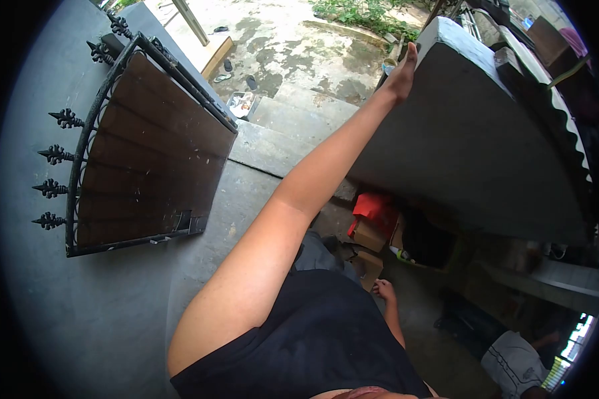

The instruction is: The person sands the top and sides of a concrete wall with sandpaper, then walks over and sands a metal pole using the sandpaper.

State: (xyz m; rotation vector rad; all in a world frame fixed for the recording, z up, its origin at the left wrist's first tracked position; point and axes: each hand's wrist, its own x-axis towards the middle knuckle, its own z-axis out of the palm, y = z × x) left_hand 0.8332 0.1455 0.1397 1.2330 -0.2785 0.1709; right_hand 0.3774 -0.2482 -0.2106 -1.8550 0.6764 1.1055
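Observation:
My left arm stretches across to the end of a low dark wall [469, 133] with a pale top. There my left hand [402, 74] lies against the wall's end, its fingers straight. Lower down, beside my black top [333, 332], hangs my right hand [383, 289] with its fingers curled in. Whether anything small is inside those fingers does not show. Nearest to it is a brown cardboard box [366, 266] on the floor.
To the left a metal gate [150, 153] with black spear points stands swung open. Concrete steps [299, 120] lead to a yard with scattered footwear and a box [242, 105]. A red bag [376, 211] sits near the wall. Grey patterned cloth [512, 362] appears at the lower right.

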